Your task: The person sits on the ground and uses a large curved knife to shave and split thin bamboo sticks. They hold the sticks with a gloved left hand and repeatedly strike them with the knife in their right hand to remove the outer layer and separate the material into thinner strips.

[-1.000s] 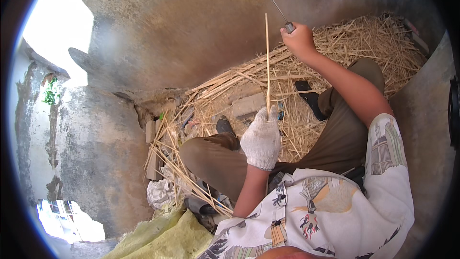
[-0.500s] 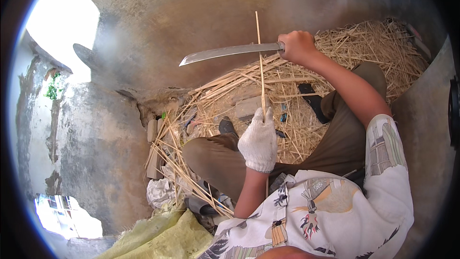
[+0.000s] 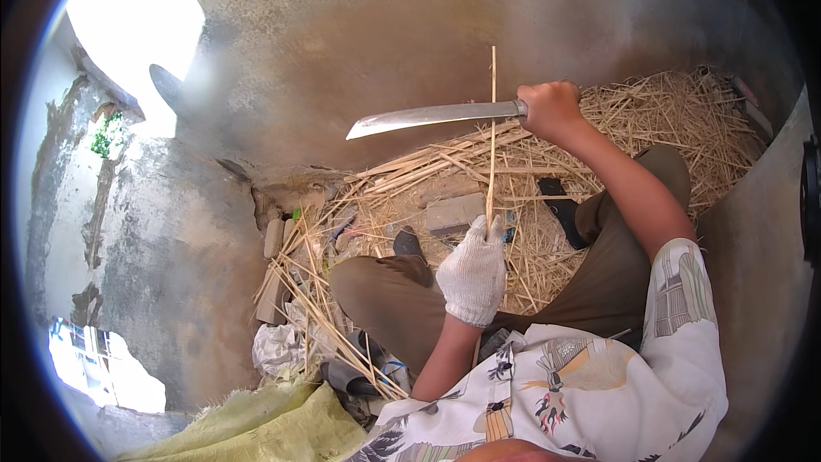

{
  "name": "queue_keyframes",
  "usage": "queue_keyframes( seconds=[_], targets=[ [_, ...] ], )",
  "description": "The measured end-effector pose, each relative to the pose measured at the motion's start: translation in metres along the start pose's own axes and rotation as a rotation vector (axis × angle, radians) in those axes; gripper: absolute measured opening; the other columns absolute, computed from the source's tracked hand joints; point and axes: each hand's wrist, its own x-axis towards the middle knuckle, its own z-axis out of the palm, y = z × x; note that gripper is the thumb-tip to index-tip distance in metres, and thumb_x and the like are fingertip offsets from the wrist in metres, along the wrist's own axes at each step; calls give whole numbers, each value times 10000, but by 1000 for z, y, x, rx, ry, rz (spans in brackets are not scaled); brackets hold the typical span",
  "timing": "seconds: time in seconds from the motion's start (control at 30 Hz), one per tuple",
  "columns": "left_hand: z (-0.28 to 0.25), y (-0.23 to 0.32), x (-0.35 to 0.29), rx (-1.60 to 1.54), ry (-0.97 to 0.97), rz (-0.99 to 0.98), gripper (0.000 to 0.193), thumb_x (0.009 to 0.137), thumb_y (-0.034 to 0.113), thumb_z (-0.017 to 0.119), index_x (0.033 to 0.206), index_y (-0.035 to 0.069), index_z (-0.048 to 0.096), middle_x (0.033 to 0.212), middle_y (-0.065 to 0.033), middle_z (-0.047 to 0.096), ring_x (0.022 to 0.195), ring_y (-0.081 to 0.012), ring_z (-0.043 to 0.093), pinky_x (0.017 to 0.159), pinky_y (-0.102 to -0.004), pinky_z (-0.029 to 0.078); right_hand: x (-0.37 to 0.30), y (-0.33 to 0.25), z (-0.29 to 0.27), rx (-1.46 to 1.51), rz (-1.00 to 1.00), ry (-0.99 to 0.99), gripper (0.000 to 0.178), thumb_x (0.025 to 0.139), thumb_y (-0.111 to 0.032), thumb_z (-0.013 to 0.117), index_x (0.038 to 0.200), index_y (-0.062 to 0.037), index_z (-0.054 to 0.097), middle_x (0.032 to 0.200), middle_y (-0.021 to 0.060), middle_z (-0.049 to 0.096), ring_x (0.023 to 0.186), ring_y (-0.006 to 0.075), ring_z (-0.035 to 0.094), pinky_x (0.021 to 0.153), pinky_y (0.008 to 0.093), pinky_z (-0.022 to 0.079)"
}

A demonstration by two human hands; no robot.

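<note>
My left hand, in a white knitted work glove, is closed around the lower end of a thin, pale split-bamboo strip that stands up from the fist. In my bare right fist is the handle of a machete. Its long, slightly curved blade points left, roughly level. Close to the handle, the blade crosses the strip's upper part, with the strip's tip showing above it. Whether the edge touches the strip I cannot tell.
Loose bamboo strips and shavings cover the floor between and beyond my bent legs. A grey brick lies past my left hand. A yellow-green sack and a crumpled white bag are at lower left. Concrete walls stand close around.
The whole view has shifted a little, so the scene sits lower. Both hands, the machete and the strip appear slightly farther right and lower. Both grips stay the same.
</note>
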Motion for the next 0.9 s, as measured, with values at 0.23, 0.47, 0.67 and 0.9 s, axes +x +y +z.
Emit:
queue_keyframes(
  seconds=[0.23, 0.47, 0.67, 0.9],
  targets=[
    [7, -6, -2, 7, 27, 72, 248, 990, 311, 695, 1100, 94, 745, 646, -140, 668, 570, -327, 678, 529, -411, 531, 16, 14, 11, -8, 169, 30, 136, 760, -280, 758, 823, -161, 739, 740, 132, 730, 699, 338, 734, 617, 478, 541],
    [-2, 13, -1, -93, -98, -47, 290, 1034, 342, 632, 1145, 94, 734, 729, -175, 708, 626, -354, 699, 578, -438, 553, 19, 29, -5, 43, 273, 92, 118, 820, -157, 642, 851, -129, 753, 777, 136, 744, 734, 330, 745, 623, 492, 556],
    [-2, 14, -1, -100, -112, -98, 268, 1049, 349, 600, 1120, 132, 741, 760, -181, 711, 678, -366, 710, 603, -454, 557, 7, 13, -11, -85, 78, -21, 123, 859, -192, 659, 891, -131, 762, 815, 134, 757, 761, 309, 757, 638, 467, 576],
    [12, 20, 1, -64, -78, 124, 254, 1040, 329, 612, 1115, 123, 739, 702, -173, 684, 625, -378, 685, 569, -461, 546, 23, 57, -15, 41, 450, 96, 129, 872, -167, 654, 913, -134, 771, 830, 151, 759, 772, 314, 763, 666, 450, 591]
  ],
)
